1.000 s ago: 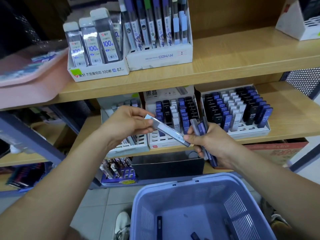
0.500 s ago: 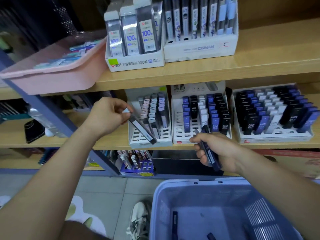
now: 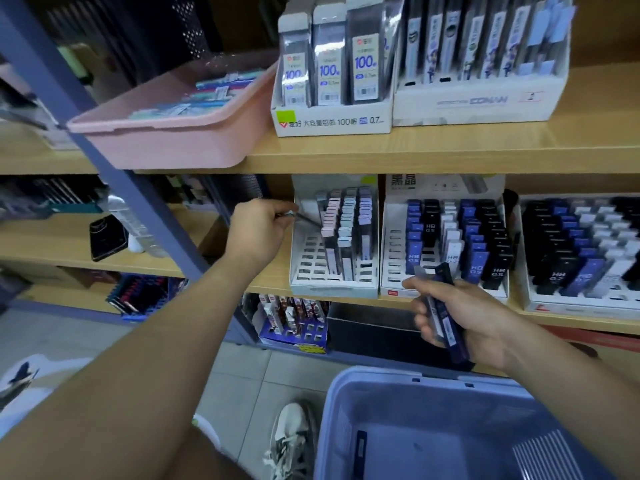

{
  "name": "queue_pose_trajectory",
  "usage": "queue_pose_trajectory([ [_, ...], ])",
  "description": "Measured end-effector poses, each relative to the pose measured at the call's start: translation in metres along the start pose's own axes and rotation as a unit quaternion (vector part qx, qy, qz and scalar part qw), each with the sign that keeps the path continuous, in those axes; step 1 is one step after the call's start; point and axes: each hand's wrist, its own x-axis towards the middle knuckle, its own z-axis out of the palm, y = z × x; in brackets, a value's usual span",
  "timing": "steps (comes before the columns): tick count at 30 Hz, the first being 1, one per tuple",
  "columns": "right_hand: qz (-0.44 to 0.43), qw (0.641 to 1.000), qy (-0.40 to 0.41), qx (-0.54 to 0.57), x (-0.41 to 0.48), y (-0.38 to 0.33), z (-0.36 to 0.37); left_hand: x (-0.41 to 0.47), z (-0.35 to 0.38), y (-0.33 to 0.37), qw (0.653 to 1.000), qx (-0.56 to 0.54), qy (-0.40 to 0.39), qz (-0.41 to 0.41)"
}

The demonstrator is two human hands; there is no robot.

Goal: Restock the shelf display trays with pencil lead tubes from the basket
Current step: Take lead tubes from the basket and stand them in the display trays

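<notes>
At the shelf (image 3: 273, 282) edge, the white tray (image 3: 334, 289) has empty left slots. The left hand (image 3: 259, 225) pinches one tube (image 3: 306, 219) there; the right hand (image 3: 460, 320) holds a bunch (image 3: 450, 327).

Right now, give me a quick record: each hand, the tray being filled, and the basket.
left hand: pinches a single tube, tip at the pastel tray's upper left
right hand: grips a bundle of dark blue tubes
pastel tray: leftmost column and front slots empty
basket: at least one loose tube on its floor
</notes>
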Motion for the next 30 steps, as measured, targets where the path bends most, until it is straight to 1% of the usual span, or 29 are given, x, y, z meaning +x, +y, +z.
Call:
queue_pose_trajectory([
  [5, 0.012, 1.0, -0.021, 0.005, 0.0, 0.001, 0.01, 0.006, 0.012, -0.011, 1.0, 0.0, -0.012, -0.005],
  [9, 0.01, 0.998, -0.028, -0.049, -0.002, 0.0, 0.015, 0.005, 0.016, -0.016, 1.0, -0.011, -0.02, -0.017],
  [12, 0.016, 0.996, -0.036, -0.076, -0.002, -0.006, 0.013, 0.007, 0.017, -0.014, 0.999, -0.022, -0.022, -0.006],
  [15, 0.015, 0.995, -0.032, -0.092, 0.003, -0.015, 0.012, 0.014, 0.016, -0.009, 0.998, -0.023, -0.05, 0.014],
  [17, 0.007, 0.996, -0.027, -0.087, 0.009, -0.02, 0.015, 0.017, 0.016, -0.005, 0.998, -0.008, -0.062, 0.026],
  [19, 0.002, 0.997, -0.026, -0.069, 0.012, -0.022, 0.019, 0.019, 0.018, -0.002, 0.998, 0.012, -0.057, 0.037],
  [22, 0.004, 0.998, -0.04, -0.044, 0.013, -0.017, 0.02, 0.022, 0.02, -0.003, 0.998, 0.021, -0.058, 0.032],
  [26, 0.019, 0.998, -0.045, -0.036, 0.013, -0.011, 0.017, 0.026, 0.019, -0.003, 0.997, 0.028, -0.062, 0.021],
  [30, 0.013, 0.998, -0.054, -0.037, 0.014, -0.013, 0.018, 0.028, 0.015, -0.002, 0.995, 0.055, -0.067, 0.044],
])
